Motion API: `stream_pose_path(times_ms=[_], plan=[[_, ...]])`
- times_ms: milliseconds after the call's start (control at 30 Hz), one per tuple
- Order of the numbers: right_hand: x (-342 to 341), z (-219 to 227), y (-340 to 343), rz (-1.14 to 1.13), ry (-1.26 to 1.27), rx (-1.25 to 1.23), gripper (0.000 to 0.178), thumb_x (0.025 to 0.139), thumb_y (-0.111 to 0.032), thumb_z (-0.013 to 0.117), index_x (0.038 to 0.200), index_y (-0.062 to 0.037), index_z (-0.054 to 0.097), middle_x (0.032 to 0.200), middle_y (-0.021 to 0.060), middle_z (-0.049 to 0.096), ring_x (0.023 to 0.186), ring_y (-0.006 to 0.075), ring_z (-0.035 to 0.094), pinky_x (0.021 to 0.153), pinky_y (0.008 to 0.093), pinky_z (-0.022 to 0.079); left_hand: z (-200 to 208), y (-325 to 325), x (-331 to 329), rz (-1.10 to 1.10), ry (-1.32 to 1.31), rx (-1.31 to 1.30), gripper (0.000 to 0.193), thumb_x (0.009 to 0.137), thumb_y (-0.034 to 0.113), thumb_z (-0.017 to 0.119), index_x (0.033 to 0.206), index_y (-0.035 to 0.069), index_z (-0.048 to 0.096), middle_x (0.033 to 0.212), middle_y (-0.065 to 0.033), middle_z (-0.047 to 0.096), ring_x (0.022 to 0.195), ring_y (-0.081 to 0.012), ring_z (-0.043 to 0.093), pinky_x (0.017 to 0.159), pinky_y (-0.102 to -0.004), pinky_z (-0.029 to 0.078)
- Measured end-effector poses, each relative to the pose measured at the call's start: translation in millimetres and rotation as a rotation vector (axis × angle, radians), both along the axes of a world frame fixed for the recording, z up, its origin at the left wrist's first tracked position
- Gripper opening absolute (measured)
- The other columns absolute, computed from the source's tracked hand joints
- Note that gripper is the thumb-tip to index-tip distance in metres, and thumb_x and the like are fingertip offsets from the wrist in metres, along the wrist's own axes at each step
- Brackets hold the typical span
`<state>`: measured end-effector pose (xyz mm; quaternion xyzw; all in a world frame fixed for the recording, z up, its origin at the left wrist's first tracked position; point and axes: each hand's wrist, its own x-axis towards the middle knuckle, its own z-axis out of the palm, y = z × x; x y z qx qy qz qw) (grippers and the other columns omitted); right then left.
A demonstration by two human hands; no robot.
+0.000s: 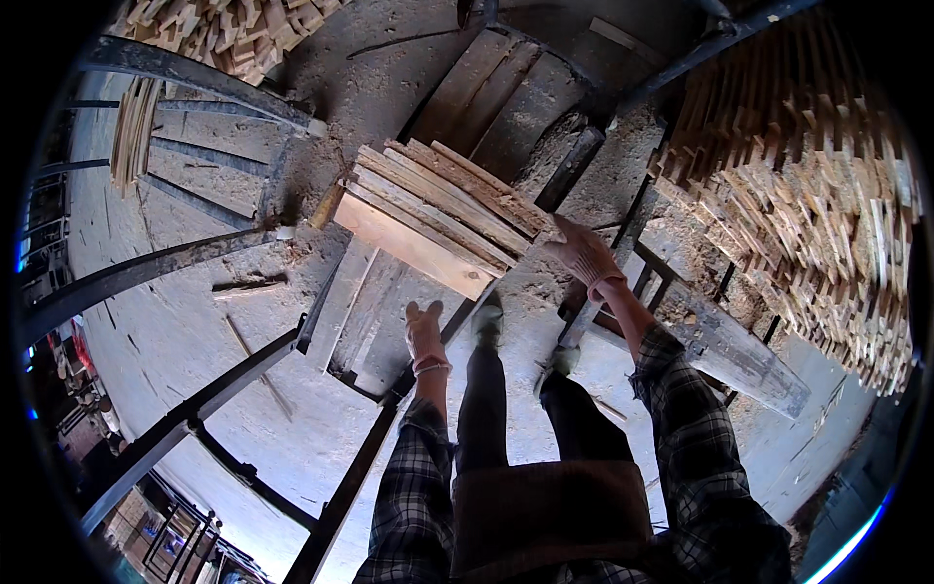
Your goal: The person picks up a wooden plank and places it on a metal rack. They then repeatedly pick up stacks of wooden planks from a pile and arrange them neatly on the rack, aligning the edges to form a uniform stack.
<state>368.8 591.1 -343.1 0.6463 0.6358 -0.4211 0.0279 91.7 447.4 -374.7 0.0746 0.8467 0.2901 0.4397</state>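
So the main thing here is a stack of planks (443,206) lying across the low table (365,316) right in front of the person. Long axis runs on a slant, from far left down to near right, boards more or less side by side, and a pale, clean plank (413,248) makes up the near edge.

The right hand (587,258) is the closer one by a fair bit: it's right at the stack's right end, so the wood lies to its left, pointing away lengthwise. Fingertips look like they're at the board ends, but I can't tell if that grip is clamped on anything or just resting there.

Left hand (425,339) is on the near side of the pale plank, well short of the stack's left end. Its grip looks apart, nothing in it that I can see, and there's a gap between it and the wood. Big pile of wood strips (808,214) off to the right.
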Motion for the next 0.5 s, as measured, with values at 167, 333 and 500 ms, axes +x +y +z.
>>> stream_pose_path(times_ms=[167,333,500], plan=[[-43.8,-70.4,53.7,-0.048,0.004,0.133,0.070,0.079,-0.041,0.064,0.139,-0.0102,0.043,0.123,0.0244,0.058,0.115,0.0387,0.056,0.096,0.0439,0.044,-71.3,33.9,-4.6,0.203,-0.097,0.031,0.064,0.079,0.022,0.071,0.130,-0.004,0.044,0.097,-0.0104,0.058,0.088,-0.0197,0.053,0.078,-0.0323,0.042],[-50.6,-119.8,72.7,-0.116,0.120,0.092,0.080,0.074,-0.049,0.067,0.139,-0.0094,0.043,0.120,0.0236,0.060,0.113,0.0386,0.057,0.094,0.0449,0.044,-79.2,74.7,33.3,0.486,-0.275,0.176,0.057,0.083,0.027,0.071,0.129,0.006,0.044,0.105,-0.0106,0.060,0.093,-0.0222,0.058,0.082,-0.0325,0.046],[-65.4,-131.2,74.9,0.026,0.070,-0.013,0.075,0.075,-0.051,0.067,0.135,-0.0103,0.049,0.109,0.0231,0.065,0.106,0.0368,0.061,0.089,0.0433,0.048,-99.5,55.9,-9.4,0.567,-0.431,0.176,0.033,0.092,0.036,0.059,0.109,0.009,0.062,0.095,-0.0112,0.065,0.079,-0.0215,0.063,0.064,-0.0315,0.054]])
